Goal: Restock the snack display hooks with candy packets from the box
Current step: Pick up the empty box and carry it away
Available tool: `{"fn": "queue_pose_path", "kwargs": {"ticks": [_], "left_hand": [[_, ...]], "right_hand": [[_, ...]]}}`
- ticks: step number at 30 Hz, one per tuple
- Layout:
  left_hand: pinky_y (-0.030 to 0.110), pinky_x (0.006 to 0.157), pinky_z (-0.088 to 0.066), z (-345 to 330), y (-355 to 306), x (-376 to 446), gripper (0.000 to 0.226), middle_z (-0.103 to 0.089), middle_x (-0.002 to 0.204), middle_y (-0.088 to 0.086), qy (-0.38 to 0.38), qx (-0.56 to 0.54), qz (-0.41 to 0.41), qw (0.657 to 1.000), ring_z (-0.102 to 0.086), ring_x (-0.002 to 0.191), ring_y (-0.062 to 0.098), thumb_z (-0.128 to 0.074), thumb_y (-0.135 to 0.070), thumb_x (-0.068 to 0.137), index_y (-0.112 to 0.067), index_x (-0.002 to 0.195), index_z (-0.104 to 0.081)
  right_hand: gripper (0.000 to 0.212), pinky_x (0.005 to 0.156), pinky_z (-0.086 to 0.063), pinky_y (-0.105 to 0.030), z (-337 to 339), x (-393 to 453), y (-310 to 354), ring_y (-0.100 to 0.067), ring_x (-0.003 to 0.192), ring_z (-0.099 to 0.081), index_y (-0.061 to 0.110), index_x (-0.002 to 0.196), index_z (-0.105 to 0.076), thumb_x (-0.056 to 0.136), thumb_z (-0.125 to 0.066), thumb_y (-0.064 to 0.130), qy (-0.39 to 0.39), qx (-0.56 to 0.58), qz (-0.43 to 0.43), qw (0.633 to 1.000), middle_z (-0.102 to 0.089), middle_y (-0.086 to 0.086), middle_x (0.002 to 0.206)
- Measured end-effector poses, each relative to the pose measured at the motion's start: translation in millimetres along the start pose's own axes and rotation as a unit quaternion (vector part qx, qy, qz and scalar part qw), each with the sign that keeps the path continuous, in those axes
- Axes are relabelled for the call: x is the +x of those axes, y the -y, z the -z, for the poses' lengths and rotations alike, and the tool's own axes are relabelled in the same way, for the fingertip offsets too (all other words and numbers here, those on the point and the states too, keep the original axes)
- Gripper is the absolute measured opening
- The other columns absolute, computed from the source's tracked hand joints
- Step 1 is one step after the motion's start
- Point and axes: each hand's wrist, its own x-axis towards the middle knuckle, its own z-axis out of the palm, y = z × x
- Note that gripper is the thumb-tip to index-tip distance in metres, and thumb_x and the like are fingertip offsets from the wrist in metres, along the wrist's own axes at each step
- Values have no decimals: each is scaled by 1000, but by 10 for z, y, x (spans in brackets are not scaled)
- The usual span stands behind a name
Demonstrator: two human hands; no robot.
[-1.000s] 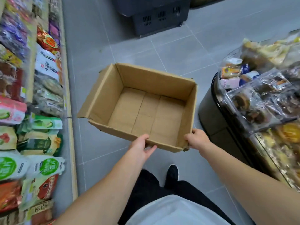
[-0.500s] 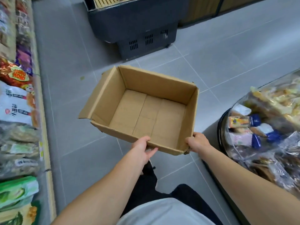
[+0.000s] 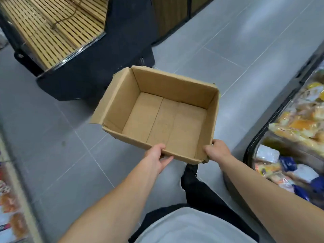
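- Cardboard box [image 3: 158, 109] held over the floor [image 3: 52, 155], open side up, looks longer left-to-right
- left hand [image 3: 156, 158] grip holding near wall, right hand [image 3: 217, 151] on near-right corner
- fingers underneath hidden; left-edge snack packets [image 3: 10, 207] blurry

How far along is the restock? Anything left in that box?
The unloading looks done: the cardboard box shows only its bare bottom, no candy packets inside. In hand: the left hand grips its near edge and the right hand grips the near right corner, carrying it above the grey floor. What seems left is getting rid of the box. The hooks are mostly out of view, so I cannot confirm they are full.
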Motion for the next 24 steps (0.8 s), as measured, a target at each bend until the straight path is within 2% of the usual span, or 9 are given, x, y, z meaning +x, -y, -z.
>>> {"fn": "queue_pose_path", "kwargs": {"ticks": [2,4,7,10,14,17,21,24], "left_hand": [[41,44,-54,-391,-352,124,21,-59,96,18,1,25,3,1000,-60,78,28,-65,0,85,0,103,-55],[40,46,-57,-716,-669,186,25,-62,107,20,2,37,1,999,-61,90,31,-67,0,83,2,106,-57],[40,48,-58,-1233,-1174,298,31,-61,115,22,-11,48,-6,999,-61,100,35,-69,-1,82,0,112,-59],[40,47,-58,-1791,-1638,474,33,-60,115,21,10,58,-1,998,-61,95,35,-68,-2,84,0,115,-58],[39,46,-57,-2503,-2152,800,33,-61,115,23,24,90,21,995,-64,87,33,-67,-4,84,2,115,-57],[42,52,-58,-3175,-2615,1128,35,-61,114,22,46,144,31,988,-64,88,34,-68,-4,84,1,117,-57],[38,44,-57,-4019,-3108,1338,36,-61,118,21,64,240,45,968,-64,92,33,-67,-4,85,1,119,-56],[37,41,-55,-4648,-3385,1419,38,-60,122,20,76,313,35,946,-62,90,30,-67,-6,85,0,121,-57]], "right_hand": [[27,82,-59,-45,171,339,333,-30,82,-70,13,85,-67,64,-52,21,-1,21,-19,1000,-72,-8,80],[20,83,-59,-46,313,560,637,-28,81,-70,10,85,-66,71,-52,13,-3,33,-26,999,-71,-8,70],[22,83,-59,-44,538,951,1145,-26,81,-69,10,86,-66,71,-50,12,-13,37,-30,999,-69,-5,60],[21,81,-59,-40,777,1387,1599,-25,79,-68,10,88,-65,72,-51,12,-33,43,-43,998,-69,-3,59],[23,83,-58,-42,1042,1953,2036,-26,82,-69,9,87,-65,70,-50,11,-53,66,-66,994,-70,-4,57],[24,85,-58,-43,1242,2486,2366,-27,83,-70,9,87,-63,69,-49,11,-76,92,-93,989,-71,-6,60],[14,74,-52,-34,1526,2907,2745,-22,78,-64,10,85,-62,78,-50,9,-123,126,-137,975,-68,-5,66],[13,82,-55,-38,1730,3177,2917,-27,87,-65,12,86,-64,82,-51,12,-161,172,-160,959,-68,-6,84]]}}
